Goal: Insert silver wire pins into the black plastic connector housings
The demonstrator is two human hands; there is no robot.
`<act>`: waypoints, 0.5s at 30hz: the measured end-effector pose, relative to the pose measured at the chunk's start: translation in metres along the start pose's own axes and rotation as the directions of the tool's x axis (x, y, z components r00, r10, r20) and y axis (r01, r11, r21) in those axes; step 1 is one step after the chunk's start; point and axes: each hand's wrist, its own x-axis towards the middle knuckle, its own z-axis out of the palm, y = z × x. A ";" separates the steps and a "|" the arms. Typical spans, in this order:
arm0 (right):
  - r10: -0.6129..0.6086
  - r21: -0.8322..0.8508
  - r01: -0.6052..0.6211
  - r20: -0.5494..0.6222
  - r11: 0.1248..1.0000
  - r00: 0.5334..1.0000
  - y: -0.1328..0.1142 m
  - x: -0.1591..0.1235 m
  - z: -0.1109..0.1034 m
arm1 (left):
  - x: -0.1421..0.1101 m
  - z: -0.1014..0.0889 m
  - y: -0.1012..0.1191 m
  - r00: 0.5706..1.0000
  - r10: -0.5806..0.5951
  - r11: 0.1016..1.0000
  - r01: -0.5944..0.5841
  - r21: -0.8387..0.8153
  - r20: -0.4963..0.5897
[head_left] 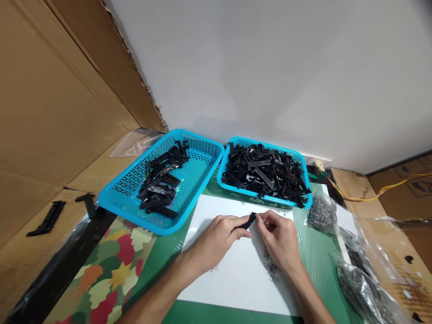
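Note:
Over a white sheet [232, 288], my left hand [216, 238] grips a slim black plastic part [249, 220] between thumb and fingers. My right hand [280, 236] is closed in a pinch at the far end of that part; whatever lies between its fingertips is too small to make out. Partly under the right hand, a loose pile of tiny wire pieces [272, 270] rests on the sheet. A few more such bits [215, 268] show beside my left wrist.
A blue basket [202, 168] at the left holds several black parts. Another blue basket [219, 174], right of it, is heaped with them. Plastic bags of small metal pieces [322, 211] lie at the right. Two black parts [49, 219] sit far left, near the cardboard wall [60, 90].

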 end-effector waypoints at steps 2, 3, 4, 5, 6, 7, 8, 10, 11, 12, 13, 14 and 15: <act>-0.026 -0.046 0.025 -0.023 0.999 0.999 0.001 -0.002 0.001 | 0.000 0.000 0.000 1.000 0.011 1.000 -0.011 -0.027 0.003; -0.034 -0.061 0.032 -0.026 0.998 0.999 0.001 -0.002 0.002 | 0.001 0.000 0.000 1.000 0.019 0.999 -0.019 -0.034 0.004; -0.040 -0.072 0.038 -0.025 0.997 0.999 0.001 -0.002 0.003 | 0.001 0.000 0.000 1.000 0.027 0.999 -0.027 -0.037 0.005; -0.045 -0.082 0.043 -0.020 0.996 0.999 0.001 -0.002 0.003 | 0.001 0.000 0.001 0.999 0.033 0.999 -0.033 -0.036 0.004; -0.048 -0.091 0.046 -0.013 0.995 0.999 0.001 -0.001 0.003 | 0.001 0.000 0.001 0.999 0.035 0.999 -0.035 -0.031 0.001; -0.051 -0.102 0.050 -0.004 0.994 0.999 0.000 0.000 0.002 | 0.002 0.000 0.002 0.999 0.032 0.999 -0.032 -0.021 -0.003; -0.054 -0.114 0.055 0.006 0.992 0.998 -0.001 0.001 0.001 | 0.002 0.000 0.002 1.000 0.027 1.000 -0.027 -0.011 -0.004; -0.063 -0.133 0.067 0.035 0.989 0.997 -0.002 0.003 -0.002 | 0.002 0.000 0.001 1.000 0.018 1.000 -0.018 0.002 -0.003; -0.070 -0.138 0.076 0.052 0.988 0.996 -0.003 0.004 -0.005 | 0.003 -0.001 0.001 1.000 0.016 1.000 -0.016 0.004 -0.002; -0.073 -0.137 0.083 0.075 0.987 0.994 -0.004 0.004 -0.007 | 0.003 -0.001 0.001 1.000 0.016 1.000 -0.016 0.001 -0.002; -0.070 -0.131 0.083 0.102 0.988 0.992 -0.005 0.005 -0.011 | 0.003 -0.001 0.000 1.000 0.014 1.000 -0.014 -0.005 -0.002; -0.059 -0.120 0.074 0.127 0.990 0.990 -0.005 0.005 -0.014 | 0.003 -0.001 0.000 1.000 0.009 1.000 -0.009 -0.011 -0.004; -0.043 -0.106 0.059 0.149 0.993 0.988 -0.006 0.006 -0.018 | 0.003 -0.001 0.000 1.000 0.002 1.000 -0.002 -0.017 -0.005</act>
